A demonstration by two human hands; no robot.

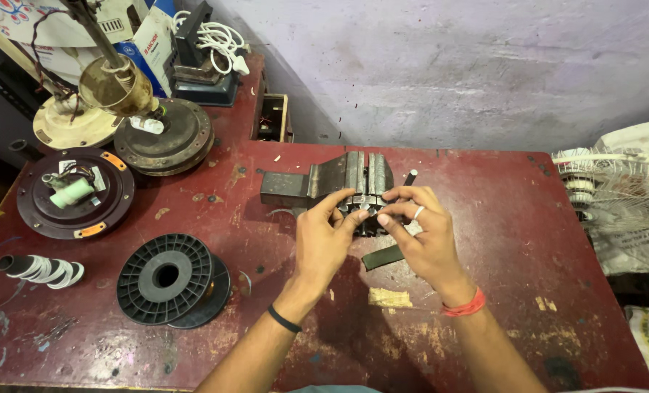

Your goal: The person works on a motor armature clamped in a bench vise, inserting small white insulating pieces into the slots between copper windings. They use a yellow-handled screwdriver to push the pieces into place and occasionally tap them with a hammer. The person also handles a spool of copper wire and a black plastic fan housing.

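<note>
At frame center, the left hand (324, 236) and right hand (419, 233) pinch their fingertips together on a small metal part (364, 211) in the bench vise (339, 178), whose long axis runs left-right.

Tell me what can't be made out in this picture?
Head view only:
- Part in the vise: covered by the left hand and right hand.
- Fan: cut off by the right edge.
- Drawer: contents too dark.
- Dark strip: partly under the right hand.
</note>
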